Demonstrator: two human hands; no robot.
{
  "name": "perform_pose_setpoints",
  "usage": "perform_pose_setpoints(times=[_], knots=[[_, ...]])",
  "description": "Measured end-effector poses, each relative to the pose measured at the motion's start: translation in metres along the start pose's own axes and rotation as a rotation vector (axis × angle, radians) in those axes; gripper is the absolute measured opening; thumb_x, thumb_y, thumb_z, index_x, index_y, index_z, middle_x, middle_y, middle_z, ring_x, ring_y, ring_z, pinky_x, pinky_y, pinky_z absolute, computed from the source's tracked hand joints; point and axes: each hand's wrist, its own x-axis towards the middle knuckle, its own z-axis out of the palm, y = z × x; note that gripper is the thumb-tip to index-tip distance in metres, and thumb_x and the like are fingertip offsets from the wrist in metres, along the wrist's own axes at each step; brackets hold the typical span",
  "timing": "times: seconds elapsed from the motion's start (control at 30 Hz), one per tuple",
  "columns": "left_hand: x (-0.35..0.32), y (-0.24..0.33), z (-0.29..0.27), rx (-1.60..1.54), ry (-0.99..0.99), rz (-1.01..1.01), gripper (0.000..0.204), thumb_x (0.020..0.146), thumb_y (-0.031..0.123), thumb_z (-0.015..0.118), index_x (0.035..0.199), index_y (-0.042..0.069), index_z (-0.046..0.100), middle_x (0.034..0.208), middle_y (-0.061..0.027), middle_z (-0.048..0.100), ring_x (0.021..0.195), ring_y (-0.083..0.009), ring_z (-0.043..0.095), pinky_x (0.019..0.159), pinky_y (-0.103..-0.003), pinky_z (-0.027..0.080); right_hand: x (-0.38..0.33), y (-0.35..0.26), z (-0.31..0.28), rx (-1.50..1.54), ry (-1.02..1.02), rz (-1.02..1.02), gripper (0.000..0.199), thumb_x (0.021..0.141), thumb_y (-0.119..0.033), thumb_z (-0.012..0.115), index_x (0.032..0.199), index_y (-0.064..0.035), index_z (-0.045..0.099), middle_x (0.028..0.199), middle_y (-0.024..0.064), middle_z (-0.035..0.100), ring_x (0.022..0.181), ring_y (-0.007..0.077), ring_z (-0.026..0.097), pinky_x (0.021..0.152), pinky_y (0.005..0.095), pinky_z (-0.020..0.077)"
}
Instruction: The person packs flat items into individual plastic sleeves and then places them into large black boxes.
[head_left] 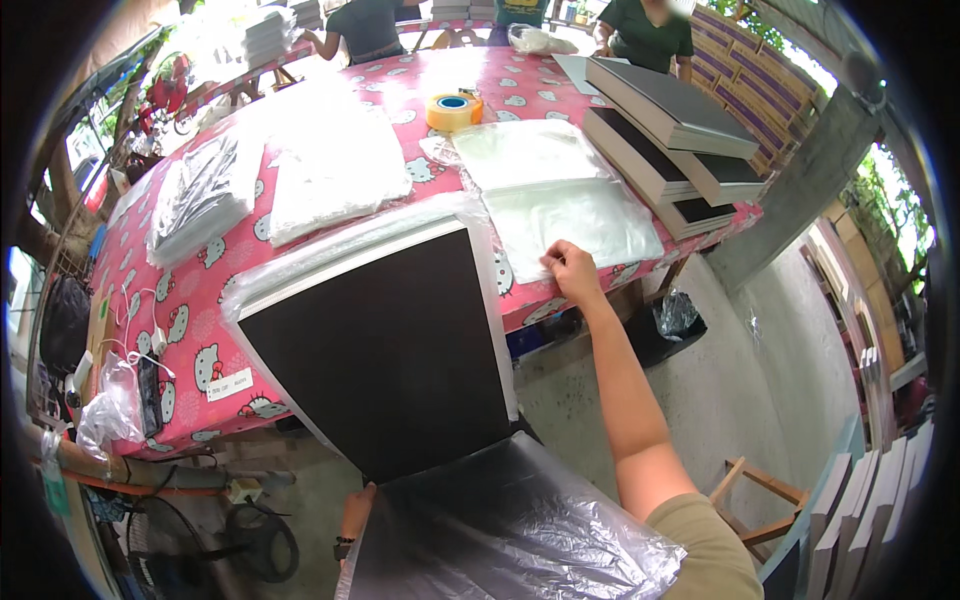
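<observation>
A large black-covered book [390, 350] leans tilted against the table's near edge, partly inside a clear plastic bag. More of the clear plastic [520, 520] drapes over its lower part toward me. My left hand [357, 512] is closed at the book's lower left edge, its fingers mostly hidden behind it. On the table, my right hand [572, 272] has curled fingers pinching at the near edge of a stack of flat clear plastic bags [580, 215].
A pink patterned cloth covers the table [190, 320]. Thick black-covered books [670, 110] are stacked at the right, wrapped bundles [205, 195] at the left. A tape roll [454, 112] stands farther back. A fan [200, 550] and a wooden stool [760, 500] flank me. People work beyond.
</observation>
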Motion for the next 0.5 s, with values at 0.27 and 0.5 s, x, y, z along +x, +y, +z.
perform_pose_setpoints(times=[0.27, 0.5], knots=[[-0.015, 0.035, -0.006, -0.103, 0.037, -0.209, 0.051, 0.08, 0.04, 0.05, 0.061, -0.007, 0.053, 0.049, -0.0087, 0.05, 0.052, -0.0151, 0.049, 0.051, -0.034, 0.037, 0.019, 0.023, -0.012, 0.674, 0.244, 0.327, 0.015, 0.084, -0.015, 0.05, 0.08, -0.0013, 0.056, 0.072, 0.0044, 0.057, 0.059, 0.0125, 0.052, 0.056, 0.0254, 0.0429], [0.0, -0.041, -0.017, 0.183, 0.219, 0.16, 0.048, 0.079, 0.039, 0.052, 0.061, -0.005, 0.053, 0.05, -0.0117, 0.048, 0.051, -0.0166, 0.049, 0.052, -0.035, 0.039, -0.001, -0.065, -0.079, 1.124, 0.638, 0.029, 0.018, 0.085, -0.014, 0.039, 0.082, -0.0034, 0.054, 0.075, 0.0036, 0.053, 0.068, 0.0116, 0.05, 0.06, 0.0261, 0.0417]])
